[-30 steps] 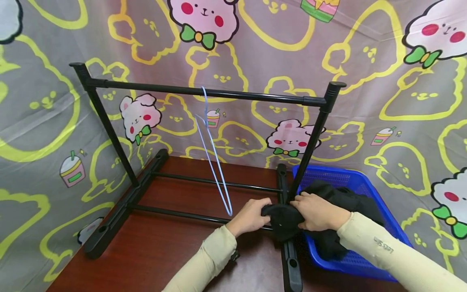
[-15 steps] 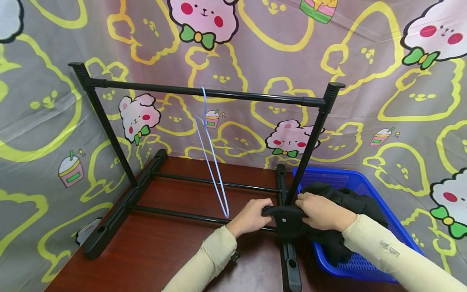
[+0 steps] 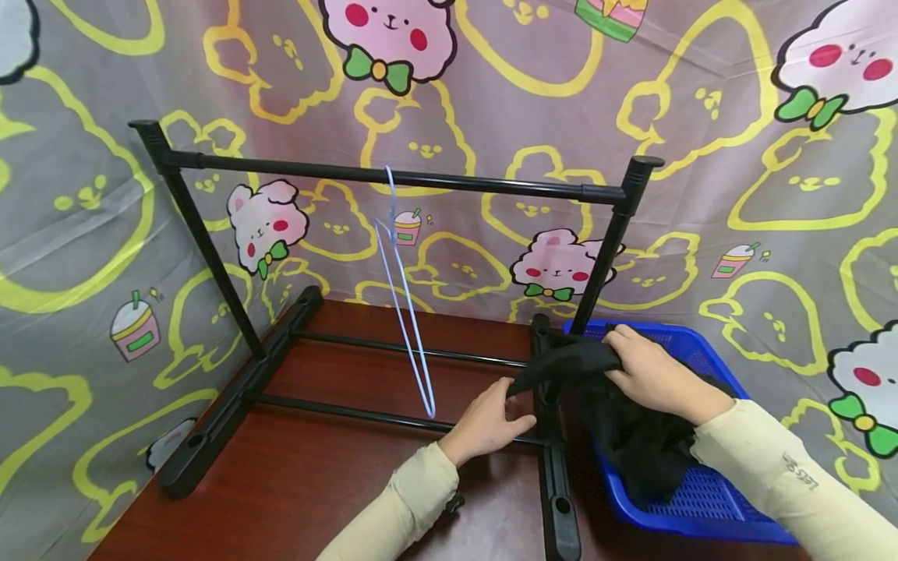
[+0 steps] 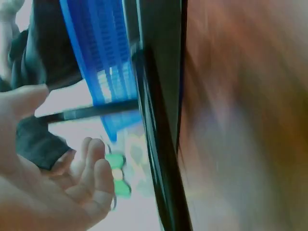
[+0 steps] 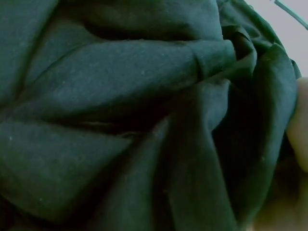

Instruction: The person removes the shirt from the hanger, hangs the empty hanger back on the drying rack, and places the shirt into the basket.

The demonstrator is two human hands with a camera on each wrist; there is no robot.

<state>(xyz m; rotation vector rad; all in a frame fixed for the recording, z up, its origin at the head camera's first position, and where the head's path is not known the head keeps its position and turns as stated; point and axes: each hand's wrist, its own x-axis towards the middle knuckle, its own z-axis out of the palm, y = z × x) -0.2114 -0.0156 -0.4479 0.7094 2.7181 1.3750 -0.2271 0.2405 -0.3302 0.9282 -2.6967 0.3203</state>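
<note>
A black garment (image 3: 575, 365) stretches from the blue basket towards my left hand, bunched and folded. My right hand (image 3: 652, 375) grips its upper part above the basket. Beside the rack's right foot, my left hand (image 3: 486, 425) has its thumb spread away from the fingers, and the cloth's end touches its fingertips. In the left wrist view, the garment (image 4: 41, 143) lies between the left hand's (image 4: 62, 192) thumb and loosely bent fingers. Dark folds of the garment (image 5: 120, 82) fill most of the right wrist view. Its exact kind cannot be made out.
A black clothes rack (image 3: 456, 181) stands on the reddish-brown table (image 3: 337, 483). One light-blue hanger (image 3: 414, 327) hangs from its bar. The blue basket (image 3: 701, 523) sits right of the rack, partly behind its right post. A patterned curtain (image 3: 449, 109) lies behind.
My right hand has moved right and up, drawing the garment out longer over the basket. The left hand's grip has loosened, its thumb now apart from the fingers. The hanger has swung slightly.
</note>
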